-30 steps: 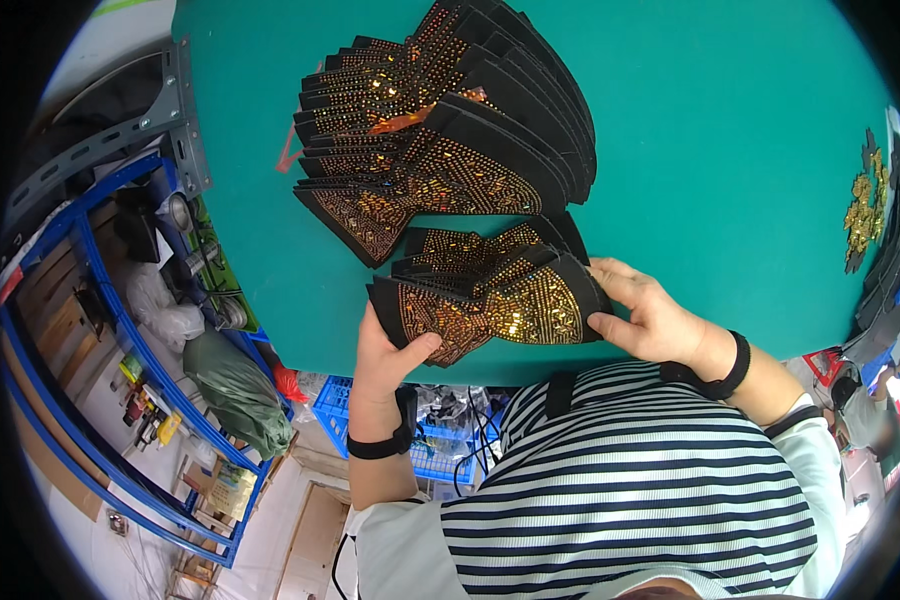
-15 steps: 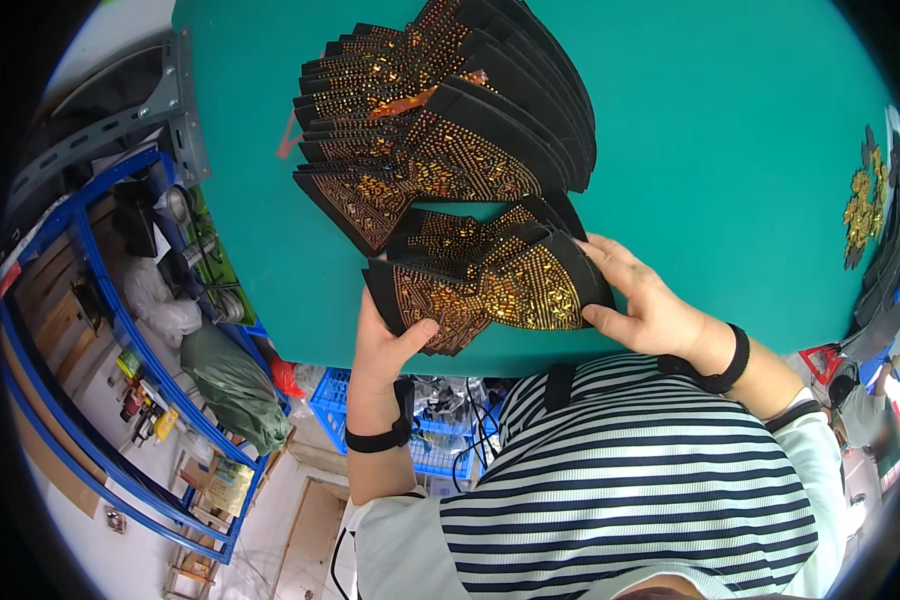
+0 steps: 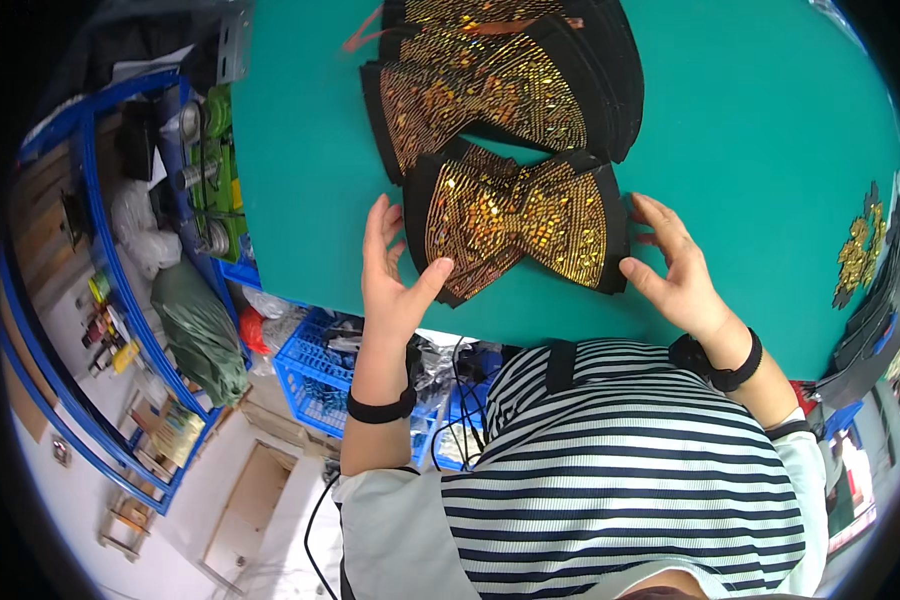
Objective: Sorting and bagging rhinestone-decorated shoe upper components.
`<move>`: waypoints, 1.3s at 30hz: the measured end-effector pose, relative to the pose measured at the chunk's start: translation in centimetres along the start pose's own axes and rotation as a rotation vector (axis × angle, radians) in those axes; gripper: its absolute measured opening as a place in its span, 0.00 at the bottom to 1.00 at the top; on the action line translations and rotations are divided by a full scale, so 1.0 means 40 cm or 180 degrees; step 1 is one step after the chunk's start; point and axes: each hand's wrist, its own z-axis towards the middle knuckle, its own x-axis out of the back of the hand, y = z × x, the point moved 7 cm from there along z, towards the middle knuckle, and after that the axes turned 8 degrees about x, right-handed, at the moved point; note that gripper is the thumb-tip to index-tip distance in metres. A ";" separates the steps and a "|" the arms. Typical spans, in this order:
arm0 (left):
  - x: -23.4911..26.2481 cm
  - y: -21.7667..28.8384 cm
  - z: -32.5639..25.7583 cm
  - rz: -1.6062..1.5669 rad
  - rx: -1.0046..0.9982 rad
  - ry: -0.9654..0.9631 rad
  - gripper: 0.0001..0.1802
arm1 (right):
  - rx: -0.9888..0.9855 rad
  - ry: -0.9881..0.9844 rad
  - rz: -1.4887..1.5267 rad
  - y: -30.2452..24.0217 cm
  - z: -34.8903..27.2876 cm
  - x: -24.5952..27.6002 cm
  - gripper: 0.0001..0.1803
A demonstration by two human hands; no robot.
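A small stack of black bow-shaped fabric pieces (image 3: 515, 215), covered in gold and orange beads, lies on the green table between my hands. My left hand (image 3: 398, 275) is at its left side with fingers spread, the thumb tip touching or just over the lower left edge. Beyond the right edge, my right hand (image 3: 682, 268) is open, thumb and fingers apart, and seems to hold nothing. Just behind is a larger fanned stack of the same beaded pieces (image 3: 480, 95), partly cut off by the upper edge. An orange-brown strip (image 3: 515, 27) lies across it.
Gold-and-black ornamental pieces (image 3: 858, 250) lie at the table's (image 3: 750, 130) right side, beside a pile of dark fabric (image 3: 875, 310). Below the front edge stand blue plastic crates (image 3: 315, 375) with cables near them. A blue metal rack (image 3: 100, 210) with bags is at the left.
Both hands have loosened from the small stack and moved outward. Its pieces sit flatter and more squarely on one another. The whole view has shifted, so the large stack appears higher up.
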 end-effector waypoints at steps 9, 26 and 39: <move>0.043 -0.038 -0.162 0.0059 0.0031 0.0683 0.43 | 0.0028 0.0070 -0.0488 -0.003 -0.091 0.014 0.35; -0.287 -0.091 -0.315 -0.1365 -0.0009 0.0081 0.16 | 0.1701 0.0065 -0.1309 -0.275 -0.006 0.007 0.18; -0.324 -0.605 -0.573 -0.0833 0.1155 0.0895 0.11 | 0.2409 -0.2278 -0.1576 -0.096 -0.221 -0.353 0.16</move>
